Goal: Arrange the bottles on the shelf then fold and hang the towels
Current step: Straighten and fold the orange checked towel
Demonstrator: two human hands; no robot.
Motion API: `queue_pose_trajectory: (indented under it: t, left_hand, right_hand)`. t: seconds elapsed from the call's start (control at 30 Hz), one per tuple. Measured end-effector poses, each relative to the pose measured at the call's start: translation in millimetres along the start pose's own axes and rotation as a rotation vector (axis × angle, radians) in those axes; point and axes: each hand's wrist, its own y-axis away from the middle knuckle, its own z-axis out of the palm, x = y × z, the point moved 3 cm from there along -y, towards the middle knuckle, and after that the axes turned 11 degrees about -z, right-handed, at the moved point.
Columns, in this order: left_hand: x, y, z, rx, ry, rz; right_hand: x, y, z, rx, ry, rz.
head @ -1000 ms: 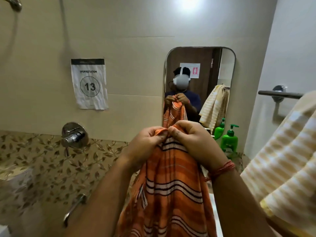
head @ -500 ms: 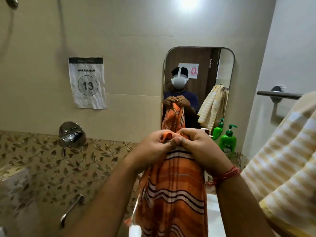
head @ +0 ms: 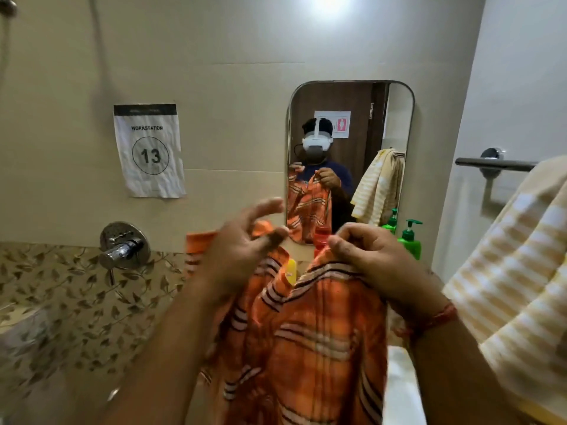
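Head camera, looking at a bathroom wall: two hands hold up an orange striped towel (head: pixel 306 332) in the near centre, hanging down between the arms. The right hand (head: pixel 377 262) has its fingers curled tight on the towel's top edge. The left hand (head: pixel 242 250) pinches the cloth with thumb and one finger, its other fingers spread apart. Behind, a mirror (head: pixel 399 124); right of it a green pump bottle (head: pixel 409 240), a towel bar (head: pixel 494 163) and a yellow striped towel (head: pixel 515 271).
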Motion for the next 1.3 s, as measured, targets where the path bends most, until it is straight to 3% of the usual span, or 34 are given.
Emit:
queue_pose_trajectory:
  t: [0.07, 0.1, 0.2, 0.27, 0.33, 0.4, 0.47, 0.53, 0.7, 0.77, 0.9, 1.03, 1.1, 1.17, 1.3]
  left_hand:
    - [8, 6, 28, -0.263, -0.055, 0.018]
    - [6, 6, 34, -0.319, -0.068, 0.008]
    - [0, 3, 32, -0.286, 0.014, -0.055]
    - [-7, -1, 21, -0.149, 0.005, -0.079]
    - [-23, -9, -5, 0.166, 0.099, -0.167]
    - [-40, -12, -39, 0.547, 0.107, -0.232]
    - [-47, -9, -53, 0.671, 0.009, -0.259]
    - [-37, -4, -39, 0.5, 0.046, -0.206]
    - [-2, 9, 36, -0.325, 0.001, -0.102]
    - [-8, 10, 47, -0.436, 0.082, -0.118]
    - [-18, 9, 40, -0.259, 0.27, -0.204]
    - [-45, -4, -15, 0.39, 0.318, -0.28]
    - [-52, -4, -31, 0.557, 0.207, -0.293]
    - [-46, -2, -17, 0.372, 0.147, -0.253]
    - [-14, 3, 38, -0.25, 0.073, -0.12]
  right_hand:
    - [-7, -9, 17, -0.058, 0.01, -0.042]
    - [-8, -11, 21, -0.064, 0.019, -0.05]
    - [0, -10, 21, -0.067, 0.003, -0.007]
    - [9, -1, 18, -0.11, -0.057, 0.073]
    - [19, 10, 10, -0.108, -0.099, 0.154]
    - [27, 19, -5, -0.014, -0.059, 0.188]
    - [29, 21, -20, 0.092, 0.001, 0.18]
    - [24, 17, -22, 0.101, 0.018, 0.147]
    - [6, -4, 14, -0.067, 0.059, -0.003]
    - [6, -6, 19, -0.077, 0.025, -0.018]
    - [14, 4, 6, -0.062, 0.017, 0.043]
    - [31, 23, -22, 0.004, -0.001, 0.159]
    - [34, 26, -31, 0.074, 0.012, 0.151]
    - [29, 22, -27, 0.08, 0.022, 0.119]
    - [11, 1, 6, -0.065, 0.074, 0.02]
